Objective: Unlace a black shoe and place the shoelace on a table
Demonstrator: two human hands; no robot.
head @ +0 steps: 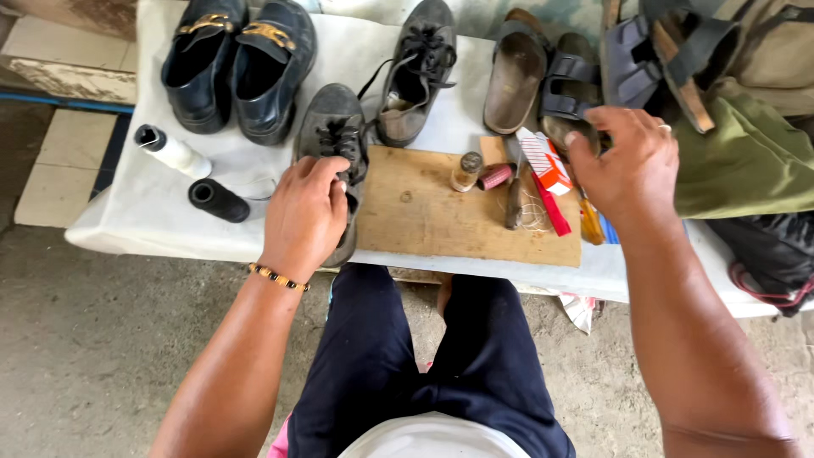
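two loafers, two sneakers, two thread spools

Worktop under a white cloth

On it: black loafers, grey lace-up shoes, sandals, two thread spools, wooden board with small tools.

- Grey lace-up shoe: matt, worn cloth.
- Board: bare, rough wood.
- Loafers: glossy dark leather, gold metal buckles.
- Counter cover: white matt cloth.
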